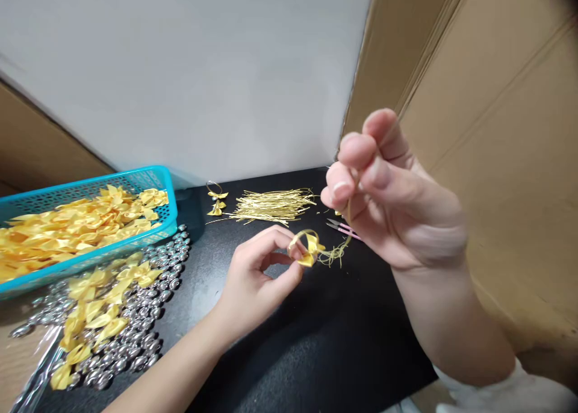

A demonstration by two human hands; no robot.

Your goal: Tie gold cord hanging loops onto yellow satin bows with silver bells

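Well to the left of the left fingers (274,238) stood a turquoise basket (173,211), silver beads (144,326) scattered along its near side. Pink-handled snips (344,227) lay on the black tabletop (325,335), right of those fingers and below the right fingers (356,151). A pale panel (217,70) rose beyond both sets, and brown cardboard (510,142) stood to the right of the right fingers.

Blk tabletop (316,347): turq. basket (170,220), silver beads (147,322) loose alongside; gold cord pile (276,205), yel. ribbon bows (217,209) adj.; pink-handled snips (345,228).
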